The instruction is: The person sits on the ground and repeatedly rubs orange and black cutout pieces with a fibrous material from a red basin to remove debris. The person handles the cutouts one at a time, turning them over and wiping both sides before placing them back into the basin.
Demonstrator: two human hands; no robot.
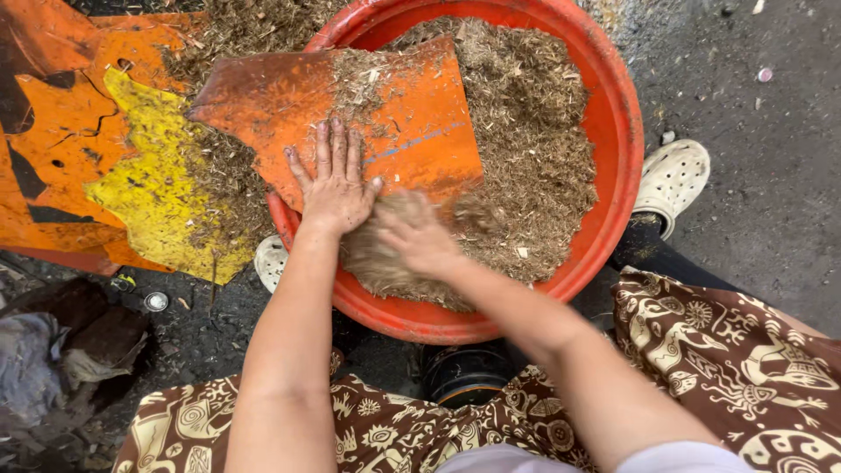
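A large orange-red plastic basin [613,131] holds a heap of dry brown shredded plant matter [534,149]. An orange plastic sheet fragment [412,114] leans over the basin's left rim, dusted with the same chaff. My left hand [335,180] lies flat on that sheet, fingers spread. My right hand [419,235], blurred by motion, sweeps through the loose chaff at the basin's near edge, fingers curled, with chaff around it.
A torn orange and yellow plastic sheet [149,184] lies on the dark ground to the left, with chaff spilled on it. A white perforated shoe [673,180] shows right of the basin. Brown patterned cloth [727,359] covers my knees. A dark round container [469,372] sits below the basin.
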